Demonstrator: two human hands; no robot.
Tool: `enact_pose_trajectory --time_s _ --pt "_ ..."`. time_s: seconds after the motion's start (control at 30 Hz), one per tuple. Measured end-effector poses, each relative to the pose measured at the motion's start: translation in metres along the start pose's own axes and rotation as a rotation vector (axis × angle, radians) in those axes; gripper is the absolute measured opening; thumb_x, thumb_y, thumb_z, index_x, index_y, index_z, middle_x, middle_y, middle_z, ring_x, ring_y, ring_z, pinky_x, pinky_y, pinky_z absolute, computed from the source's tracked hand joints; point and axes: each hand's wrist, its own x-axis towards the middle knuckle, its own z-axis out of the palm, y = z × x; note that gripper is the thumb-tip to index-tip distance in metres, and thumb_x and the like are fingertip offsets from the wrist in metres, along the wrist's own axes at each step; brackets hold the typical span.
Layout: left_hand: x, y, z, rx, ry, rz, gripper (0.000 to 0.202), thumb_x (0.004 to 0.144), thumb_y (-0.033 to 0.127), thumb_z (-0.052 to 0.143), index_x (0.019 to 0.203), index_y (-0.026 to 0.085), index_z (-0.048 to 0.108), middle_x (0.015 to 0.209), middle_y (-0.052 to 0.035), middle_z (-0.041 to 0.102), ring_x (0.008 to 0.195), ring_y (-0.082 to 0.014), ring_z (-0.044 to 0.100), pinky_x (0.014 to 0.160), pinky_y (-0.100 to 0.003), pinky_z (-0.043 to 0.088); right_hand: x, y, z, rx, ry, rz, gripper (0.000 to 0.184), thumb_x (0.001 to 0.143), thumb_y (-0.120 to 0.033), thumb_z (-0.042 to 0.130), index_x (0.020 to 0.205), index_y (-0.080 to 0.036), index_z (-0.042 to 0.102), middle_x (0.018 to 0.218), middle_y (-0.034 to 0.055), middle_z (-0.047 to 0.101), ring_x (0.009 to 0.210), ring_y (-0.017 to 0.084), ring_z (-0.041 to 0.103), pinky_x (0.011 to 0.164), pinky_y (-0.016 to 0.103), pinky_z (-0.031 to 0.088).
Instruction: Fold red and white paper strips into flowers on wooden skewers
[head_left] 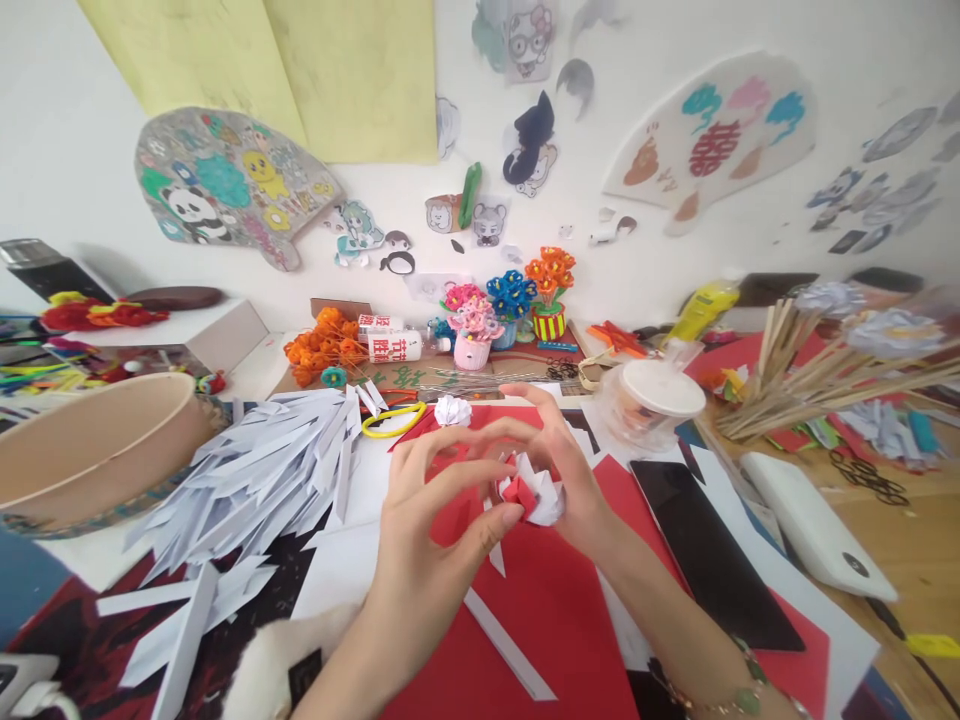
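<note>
Between my two hands, above red paper (pixel 570 620), is a small folded paper flower (pixel 541 498) in white and red. My right hand (pixel 566 455) curls around its far and right side. My left hand (pixel 442 490) pinches its near left edge, thumb and fingertips on a red fold. Part of the flower is hidden behind the fingers. A white paper strip (pixel 510 645) lies on the red paper below my hands. Just beyond my fingers rests a white folded paper ball (pixel 453 410).
To the left lie a heap of white paper strips (pixel 262 475), yellow-handled scissors (pixel 393 420) and a round tan basket (pixel 97 450). A black phone (pixel 712 550), a white power bank (pixel 814 520) and a lidded cup (pixel 652 400) stand or lie on the right. Small flower pots (pixel 472 352) line the wall.
</note>
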Motion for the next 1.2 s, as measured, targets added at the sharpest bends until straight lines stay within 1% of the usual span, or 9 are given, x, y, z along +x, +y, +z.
enact_pose_trajectory --time_s 0.1,0.2,0.3,0.4,0.5,0.7,0.9,1.03,1.2 --pt "-0.003 0.0 0.001 0.143 0.144 0.123 0.022 0.084 0.015 0.068 0.103 0.025 0.066 0.108 -0.0037 0.06 0.102 -0.0198 0.053 0.088 -0.034 0.043 0.004 0.004 -0.002 0.072 0.094 0.071 0.048 0.091 -0.066 0.037 0.126 -0.032 0.04 0.113 0.007 0.063 0.095 0.023 0.065 0.061 0.031 0.056" --pt "-0.005 0.0 0.001 0.224 0.233 0.201 0.027 0.082 0.008 0.068 0.104 0.022 0.064 0.105 -0.0042 0.061 0.099 -0.0189 0.054 0.088 -0.034 0.043 0.005 0.005 -0.006 0.087 -0.061 0.099 0.071 0.074 -0.071 0.062 0.13 -0.031 0.045 0.129 0.0095 0.056 0.109 0.027 0.061 0.074 0.035 0.058" --pt "-0.004 -0.002 0.0 0.202 0.225 0.201 0.024 0.082 0.007 0.068 0.101 0.022 0.063 0.104 -0.0036 0.061 0.099 -0.0186 0.055 0.088 -0.033 0.044 0.003 0.001 -0.007 -0.027 -0.192 0.071 0.077 0.065 -0.051 0.082 0.133 -0.031 0.05 0.136 0.008 0.052 0.118 0.027 0.056 0.09 0.038 0.054" --pt "-0.005 -0.006 -0.002 0.074 0.175 0.168 0.022 0.083 0.011 0.068 0.101 0.022 0.061 0.106 -0.0037 0.06 0.101 -0.0182 0.055 0.088 -0.032 0.045 0.001 -0.003 -0.005 -0.122 -0.183 0.049 0.071 0.071 -0.036 0.082 0.134 -0.033 0.049 0.129 0.0056 0.056 0.123 0.027 0.052 0.097 0.042 0.05" --pt "-0.006 -0.01 -0.005 -0.053 0.117 0.143 0.024 0.085 0.009 0.065 0.105 0.022 0.06 0.108 -0.0038 0.058 0.104 -0.0173 0.056 0.089 -0.031 0.046 0.0 -0.005 -0.004 -0.167 -0.178 0.033 0.068 0.075 -0.033 0.079 0.135 -0.034 0.048 0.129 0.0045 0.057 0.128 0.027 0.049 0.101 0.044 0.048" --pt "-0.007 -0.014 -0.011 -0.08 0.099 0.181 0.027 0.084 0.002 0.063 0.101 0.023 0.064 0.107 -0.0033 0.059 0.103 -0.0178 0.056 0.089 -0.033 0.045 -0.001 -0.005 -0.006 -0.204 -0.237 -0.037 0.073 0.075 -0.036 0.078 0.138 -0.034 0.042 0.132 0.0053 0.055 0.124 0.026 0.051 0.1 0.043 0.048" --pt "-0.006 -0.018 -0.012 -0.176 0.061 0.061 0.039 0.085 0.017 0.068 0.121 0.028 0.058 0.118 -0.0054 0.057 0.112 -0.0206 0.054 0.098 -0.036 0.044 -0.005 -0.004 -0.004 -0.309 -0.141 -0.133 0.08 0.076 -0.022 0.074 0.139 -0.037 0.028 0.125 0.0045 0.058 0.103 0.02 0.06 0.088 0.038 0.053" --pt "-0.006 -0.017 -0.013 -0.191 -0.002 -0.009 0.036 0.088 0.022 0.065 0.122 0.03 0.058 0.122 -0.0054 0.057 0.117 -0.0218 0.053 0.101 -0.038 0.044 -0.008 -0.005 -0.001 -0.365 -0.113 -0.125 0.079 0.077 -0.019 0.073 0.139 -0.037 0.027 0.127 0.005 0.057 0.099 0.018 0.061 0.085 0.036 0.054" --pt "-0.005 -0.019 -0.014 -0.149 0.076 -0.022 0.029 0.086 0.024 0.067 0.113 0.027 0.061 0.112 -0.0044 0.061 0.105 -0.0195 0.057 0.092 -0.034 0.047 -0.007 -0.001 0.003 -0.465 -0.088 -0.235 0.078 0.078 -0.015 0.071 0.139 -0.037 0.027 0.123 0.0047 0.06 0.103 0.021 0.062 0.092 0.042 0.052"
